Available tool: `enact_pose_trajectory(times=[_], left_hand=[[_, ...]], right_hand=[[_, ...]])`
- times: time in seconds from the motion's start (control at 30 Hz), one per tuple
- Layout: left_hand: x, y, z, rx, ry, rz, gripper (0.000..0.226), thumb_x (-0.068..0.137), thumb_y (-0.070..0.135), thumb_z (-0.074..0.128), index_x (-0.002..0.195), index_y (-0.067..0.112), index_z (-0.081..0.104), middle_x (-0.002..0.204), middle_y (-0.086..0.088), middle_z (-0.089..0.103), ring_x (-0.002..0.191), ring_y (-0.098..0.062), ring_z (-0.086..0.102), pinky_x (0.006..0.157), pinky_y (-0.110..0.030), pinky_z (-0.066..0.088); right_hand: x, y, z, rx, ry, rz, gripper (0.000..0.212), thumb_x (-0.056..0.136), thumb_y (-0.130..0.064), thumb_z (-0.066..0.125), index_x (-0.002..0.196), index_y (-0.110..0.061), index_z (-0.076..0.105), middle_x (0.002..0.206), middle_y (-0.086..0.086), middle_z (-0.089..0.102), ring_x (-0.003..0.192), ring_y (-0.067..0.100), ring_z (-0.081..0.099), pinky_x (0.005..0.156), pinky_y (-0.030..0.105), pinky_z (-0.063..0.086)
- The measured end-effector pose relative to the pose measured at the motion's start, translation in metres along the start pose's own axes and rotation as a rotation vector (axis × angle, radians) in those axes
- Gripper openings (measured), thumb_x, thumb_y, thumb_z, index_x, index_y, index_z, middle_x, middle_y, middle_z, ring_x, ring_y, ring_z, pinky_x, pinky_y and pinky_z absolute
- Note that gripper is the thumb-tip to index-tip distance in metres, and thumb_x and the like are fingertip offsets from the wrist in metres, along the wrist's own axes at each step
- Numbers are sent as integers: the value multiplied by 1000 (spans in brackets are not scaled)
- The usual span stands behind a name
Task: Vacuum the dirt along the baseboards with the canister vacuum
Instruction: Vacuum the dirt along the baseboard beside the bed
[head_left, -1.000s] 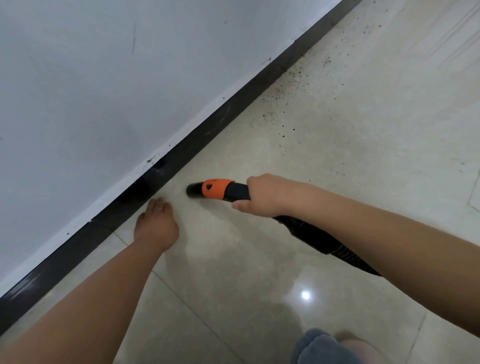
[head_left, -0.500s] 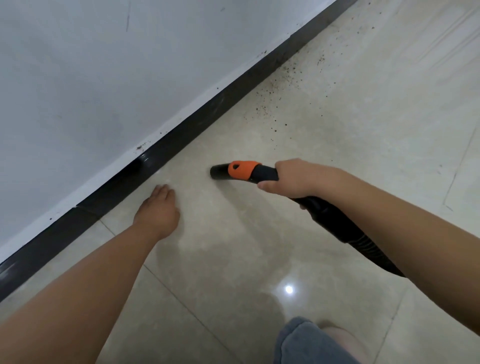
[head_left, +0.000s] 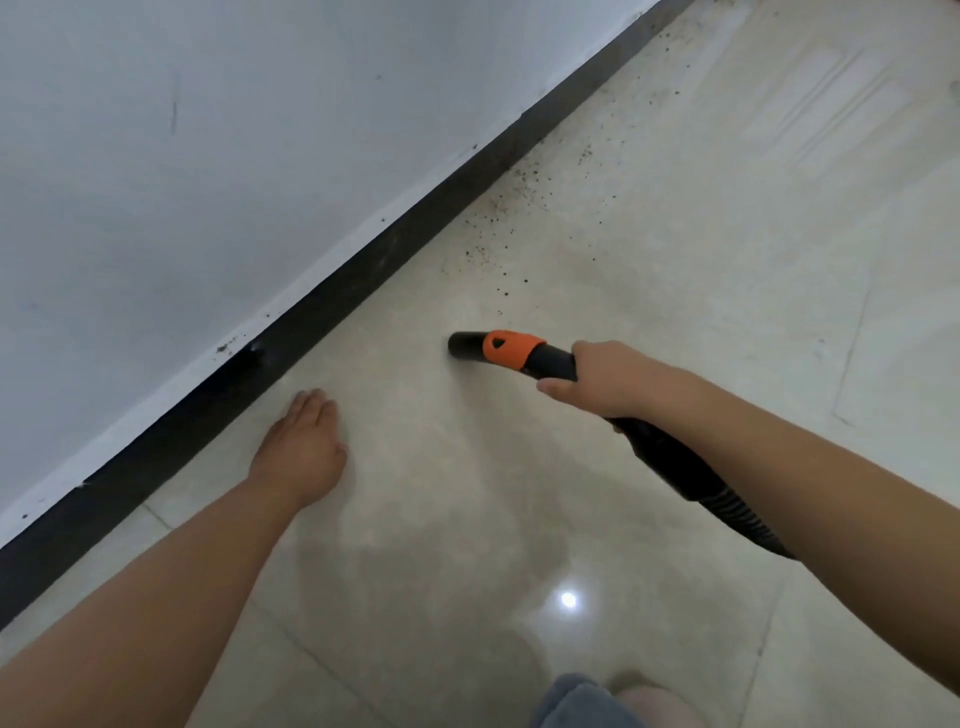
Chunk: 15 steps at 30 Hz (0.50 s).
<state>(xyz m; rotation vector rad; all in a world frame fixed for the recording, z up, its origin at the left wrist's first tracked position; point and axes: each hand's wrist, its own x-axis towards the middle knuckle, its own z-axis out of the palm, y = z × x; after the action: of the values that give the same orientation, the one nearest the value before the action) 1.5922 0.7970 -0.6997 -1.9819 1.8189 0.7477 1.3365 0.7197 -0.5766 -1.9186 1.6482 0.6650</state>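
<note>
My right hand (head_left: 605, 379) grips the black vacuum hose (head_left: 685, 467) just behind its orange collar (head_left: 511, 349). The black nozzle mouth (head_left: 462, 345) points left, low over the cream tile floor, a short way out from the black baseboard (head_left: 363, 275). Dark specks of dirt (head_left: 511, 208) are scattered along the baseboard ahead of the nozzle, toward the upper right. My left hand (head_left: 304, 447) rests flat on the floor, fingers straight, close to the baseboard.
A white wall (head_left: 208, 156) rises above the baseboard on the left. Glossy floor tiles (head_left: 727, 260) stretch to the right with a light reflection (head_left: 568, 599). My knee in grey cloth (head_left: 587, 701) shows at the bottom edge.
The nozzle has moved away from the baseboard and forward along it, toward the dirt. My left hand has stayed flat on the floor.
</note>
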Motion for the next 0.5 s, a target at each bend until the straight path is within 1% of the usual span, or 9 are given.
enact_pose_trajectory(times=[0.07, 0.2, 0.3, 0.37, 0.43, 0.5], left_hand=[[9, 9, -11, 5, 30, 27, 60, 101, 23, 31, 150, 2, 3, 158, -13, -4, 147, -24, -3, 119, -32, 9], [19, 39, -22, 69, 25, 77, 59, 101, 24, 32, 150, 4, 7, 158, -13, -1, 147, -24, -1, 118, -32, 12], [27, 65, -37, 183, -13, 92, 58, 101, 27, 30, 150, 6, 7, 158, -11, -2, 147, -24, -1, 117, -33, 15], [35, 82, -53, 222, -28, 92, 58, 101, 27, 30, 150, 6, 7, 159, -11, -2, 147, -24, -2, 118, -35, 15], [41, 99, -68, 238, -39, 80, 57, 101, 27, 30, 150, 5, 9, 159, -10, -1, 147, -24, -1, 119, -37, 16], [45, 113, -80, 275, -53, 71, 56, 101, 27, 30, 149, 4, 12, 158, -10, 2, 147, -24, 1, 118, -37, 17]], right_hand=[[-1, 27, 2, 16, 35, 50, 35, 94, -46, 46, 97, -12, 40, 69, -2, 43, 54, 11, 43, 51, 26, 35], [-16, 70, 24, 117, 15, 114, 35, 93, -47, 47, 95, -13, 39, 74, 1, 48, 51, 11, 45, 47, 24, 34], [-8, 79, 30, 144, 43, 87, 37, 92, -49, 45, 96, -14, 37, 72, -2, 43, 52, 10, 43, 47, 24, 33], [7, 78, 18, 182, 70, 66, 36, 93, -48, 45, 96, -13, 38, 70, -3, 40, 53, 12, 43, 48, 25, 32], [24, 79, 2, 193, 91, 45, 35, 94, -45, 45, 100, -11, 43, 70, -1, 42, 61, 18, 47, 52, 27, 33], [40, 84, -11, 192, 112, 50, 40, 94, -44, 45, 109, -7, 49, 79, 4, 48, 74, 22, 49, 62, 27, 35]])
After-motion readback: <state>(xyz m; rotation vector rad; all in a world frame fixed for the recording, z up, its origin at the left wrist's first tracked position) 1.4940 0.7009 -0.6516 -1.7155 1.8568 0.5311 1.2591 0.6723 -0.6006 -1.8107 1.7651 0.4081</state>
